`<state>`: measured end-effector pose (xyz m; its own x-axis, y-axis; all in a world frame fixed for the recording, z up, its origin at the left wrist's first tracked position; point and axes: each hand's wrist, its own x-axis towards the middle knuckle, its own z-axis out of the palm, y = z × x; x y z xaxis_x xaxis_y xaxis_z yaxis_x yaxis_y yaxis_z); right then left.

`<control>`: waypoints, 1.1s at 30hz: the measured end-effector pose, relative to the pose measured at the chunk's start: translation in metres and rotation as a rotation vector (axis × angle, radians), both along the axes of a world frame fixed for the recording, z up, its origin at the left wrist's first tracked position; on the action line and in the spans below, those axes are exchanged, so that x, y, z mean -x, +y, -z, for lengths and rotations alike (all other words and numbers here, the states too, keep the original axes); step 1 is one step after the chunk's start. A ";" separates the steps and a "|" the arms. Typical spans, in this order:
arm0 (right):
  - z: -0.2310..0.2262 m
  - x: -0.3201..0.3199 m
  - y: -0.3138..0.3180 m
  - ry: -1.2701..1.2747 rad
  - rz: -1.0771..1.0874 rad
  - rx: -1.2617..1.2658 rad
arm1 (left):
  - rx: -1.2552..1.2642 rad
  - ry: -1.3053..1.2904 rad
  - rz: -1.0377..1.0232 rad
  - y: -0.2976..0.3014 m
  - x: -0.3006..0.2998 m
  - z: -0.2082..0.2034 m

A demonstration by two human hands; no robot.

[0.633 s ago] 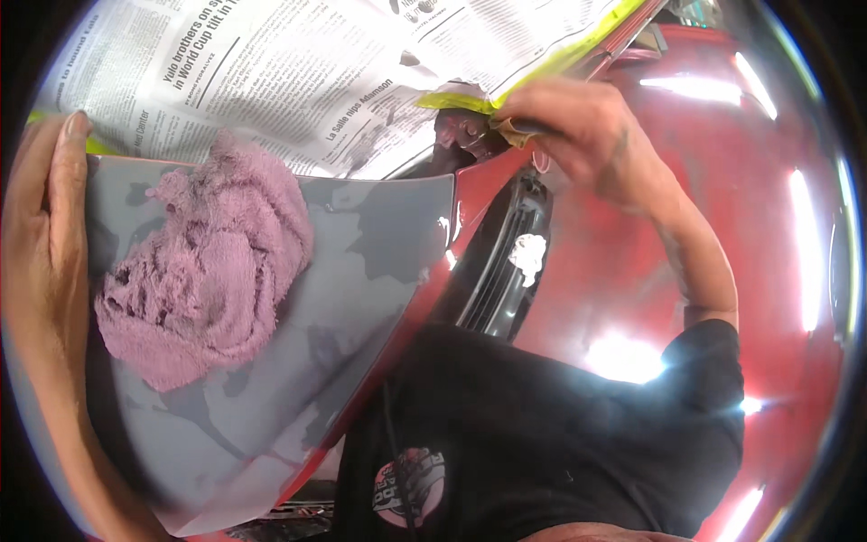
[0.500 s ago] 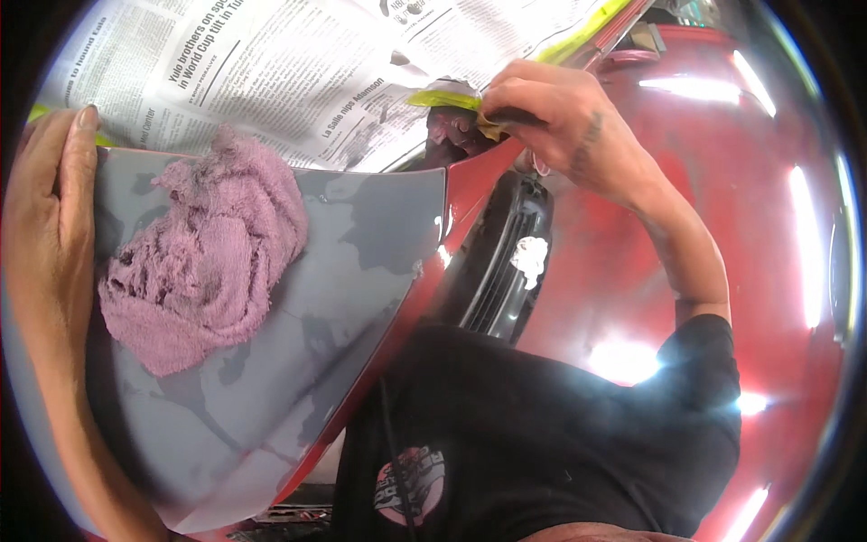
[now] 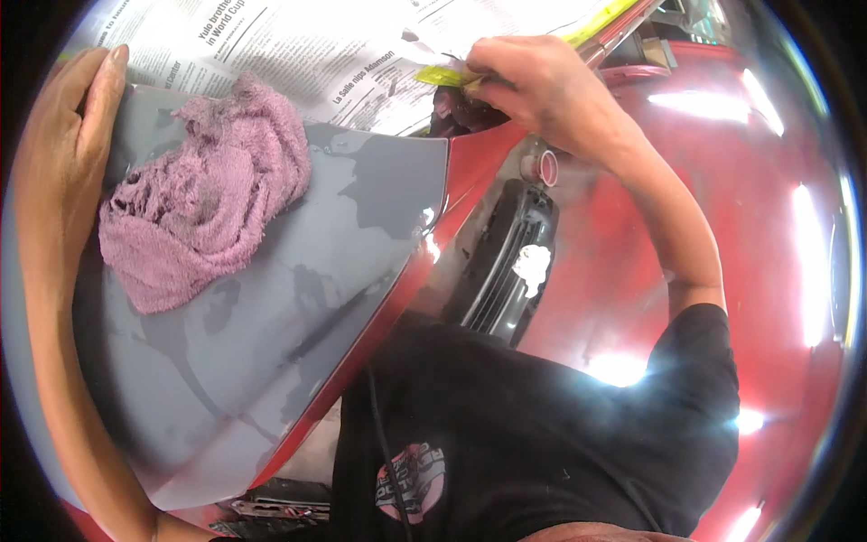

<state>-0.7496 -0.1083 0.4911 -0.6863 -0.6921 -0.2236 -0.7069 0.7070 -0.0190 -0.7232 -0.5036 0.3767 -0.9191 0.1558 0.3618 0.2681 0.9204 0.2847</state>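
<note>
A grey primed car panel [image 3: 298, 298] with a red edge fills the left of the view. A crumpled purple rag [image 3: 203, 208] lies on it. My left hand [image 3: 63, 154] rests flat on the panel's left side, fingers straight, beside the rag. Newspaper masking [image 3: 298, 54] covers the area above the panel, edged with yellow-green tape [image 3: 442, 77]. My right hand [image 3: 533, 86] pinches that tape at the newspaper's lower edge, fingers closed on it.
Glossy red car bodywork [image 3: 722, 208] spreads to the right, with bright reflections. A black grille opening [image 3: 506, 262] sits between the panel and the red body. My black shirt [image 3: 542, 434] fills the lower middle.
My right hand has moved left and up along the newspaper's taped edge. The view has shifted so the panel and rag sit lower. My left hand stays on the panel.
</note>
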 end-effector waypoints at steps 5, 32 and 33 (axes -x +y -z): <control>0.014 -0.012 0.014 0.120 -0.089 -0.072 | 0.017 0.047 0.042 0.003 0.013 0.012; 0.003 0.000 0.031 0.131 -0.211 0.045 | -0.164 0.433 0.052 0.043 -0.012 -0.034; 0.012 0.000 0.027 0.136 -0.212 0.037 | -0.161 0.432 0.049 0.041 -0.010 -0.030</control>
